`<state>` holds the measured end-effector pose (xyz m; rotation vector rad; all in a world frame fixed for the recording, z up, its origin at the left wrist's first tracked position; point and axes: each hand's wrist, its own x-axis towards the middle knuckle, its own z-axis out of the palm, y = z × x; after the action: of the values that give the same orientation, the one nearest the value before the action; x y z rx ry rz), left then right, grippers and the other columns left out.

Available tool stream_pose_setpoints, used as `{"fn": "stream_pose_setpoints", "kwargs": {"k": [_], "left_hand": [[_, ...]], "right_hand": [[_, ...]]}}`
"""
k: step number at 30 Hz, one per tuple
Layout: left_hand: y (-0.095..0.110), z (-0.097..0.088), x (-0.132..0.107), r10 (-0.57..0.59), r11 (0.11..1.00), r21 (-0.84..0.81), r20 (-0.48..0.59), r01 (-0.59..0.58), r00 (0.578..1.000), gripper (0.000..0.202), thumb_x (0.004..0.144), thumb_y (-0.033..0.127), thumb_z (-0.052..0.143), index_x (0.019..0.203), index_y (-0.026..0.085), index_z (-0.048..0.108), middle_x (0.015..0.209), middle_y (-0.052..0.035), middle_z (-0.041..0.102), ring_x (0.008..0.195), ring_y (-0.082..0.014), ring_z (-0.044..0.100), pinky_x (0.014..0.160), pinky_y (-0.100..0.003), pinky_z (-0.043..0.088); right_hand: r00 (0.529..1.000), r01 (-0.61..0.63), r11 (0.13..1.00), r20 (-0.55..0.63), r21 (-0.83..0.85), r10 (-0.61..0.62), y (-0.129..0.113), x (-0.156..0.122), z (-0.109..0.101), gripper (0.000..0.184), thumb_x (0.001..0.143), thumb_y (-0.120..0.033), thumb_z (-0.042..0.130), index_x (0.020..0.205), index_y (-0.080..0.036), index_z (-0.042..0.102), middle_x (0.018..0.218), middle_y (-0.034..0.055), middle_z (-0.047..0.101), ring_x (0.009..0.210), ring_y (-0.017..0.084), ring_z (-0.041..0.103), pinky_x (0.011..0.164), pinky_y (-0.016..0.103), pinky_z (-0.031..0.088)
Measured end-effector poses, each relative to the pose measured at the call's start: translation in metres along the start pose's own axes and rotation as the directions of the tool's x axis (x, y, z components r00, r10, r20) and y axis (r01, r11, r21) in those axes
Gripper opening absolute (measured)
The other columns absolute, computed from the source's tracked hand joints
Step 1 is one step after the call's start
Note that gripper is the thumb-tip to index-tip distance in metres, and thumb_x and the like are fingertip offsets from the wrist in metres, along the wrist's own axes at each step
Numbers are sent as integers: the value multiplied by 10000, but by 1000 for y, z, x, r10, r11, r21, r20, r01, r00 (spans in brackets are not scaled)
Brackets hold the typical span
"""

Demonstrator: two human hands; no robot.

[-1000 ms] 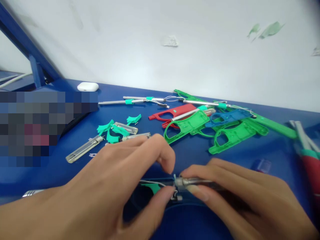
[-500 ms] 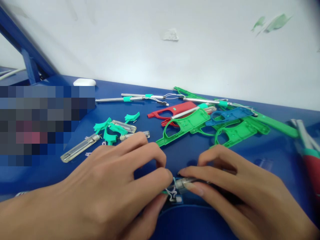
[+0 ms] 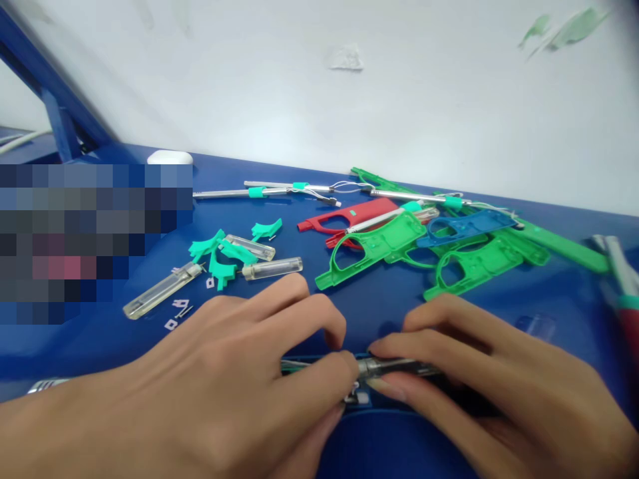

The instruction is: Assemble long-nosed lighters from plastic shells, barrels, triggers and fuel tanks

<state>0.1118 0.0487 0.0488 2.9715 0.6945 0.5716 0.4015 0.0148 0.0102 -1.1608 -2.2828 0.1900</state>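
Observation:
Both hands meet low in the middle of the head view over a blue table [image 3: 389, 299]. My left hand [image 3: 214, 392] has its fingers curled, with fingertips pinched at the end of a thin metal tube [image 3: 399, 365] that has a small white wire part beside it. My right hand [image 3: 489, 392] grips the same tube from the right, thumb under it and fingers over it. The tube lies across a dark blue plastic shell that the hands mostly hide.
Behind the hands lies a pile of green [image 3: 374, 249], red [image 3: 344, 216] and blue [image 3: 464, 227] plastic shells. Left of it lie clear tubes [image 3: 272, 268], teal triggers [image 3: 219, 256] and metal rods with wires [image 3: 279, 189]. A white case [image 3: 170, 158] sits far left. A white wall rises behind.
My left fingers have closed in onto the tube's end, covering the white wire and teal piece seen a second ago. The view has shifted slightly downward.

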Motion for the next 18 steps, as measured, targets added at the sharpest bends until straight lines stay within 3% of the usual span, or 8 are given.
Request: {"fn": "stream_pose_setpoints", "kwargs": {"k": [6, 14, 18], "left_hand": [[2, -2, -1, 2, 1000, 12, 17, -3, 1000, 368, 969, 34, 617, 1233, 289, 630, 1187, -1, 830, 892, -217, 793, 682, -396, 698], [1, -1, 0, 6, 1000, -9, 51, -6, 999, 262, 984, 81, 682, 1121, 299, 636, 1174, 10, 819, 940, -212, 784, 661, -342, 652], [0, -2, -1, -23, 998, -49, 80, 27, 996, 325, 948, 45, 660, 1147, 302, 678, 1158, 24, 811, 879, -183, 762, 626, -310, 625]], "right_hand": [[999, -32, 995, -2, 92, 32, -5, 3, -2, 206, 1255, -502, 575, 1173, -375, 715, 1011, -81, 769, 736, 89, 829, 625, 200, 615], [1000, -23, 1000, -5, 21, 24, -3, -3, -2, 392, 1259, -520, 544, 1009, -338, 784, 1007, -46, 774, 655, 96, 792, 534, 231, 574], [999, -46, 997, 2, 61, 46, -3, 2, -3, 297, 1240, -435, 606, 1049, -333, 810, 1031, -31, 792, 698, 111, 818, 568, 218, 601]]}}
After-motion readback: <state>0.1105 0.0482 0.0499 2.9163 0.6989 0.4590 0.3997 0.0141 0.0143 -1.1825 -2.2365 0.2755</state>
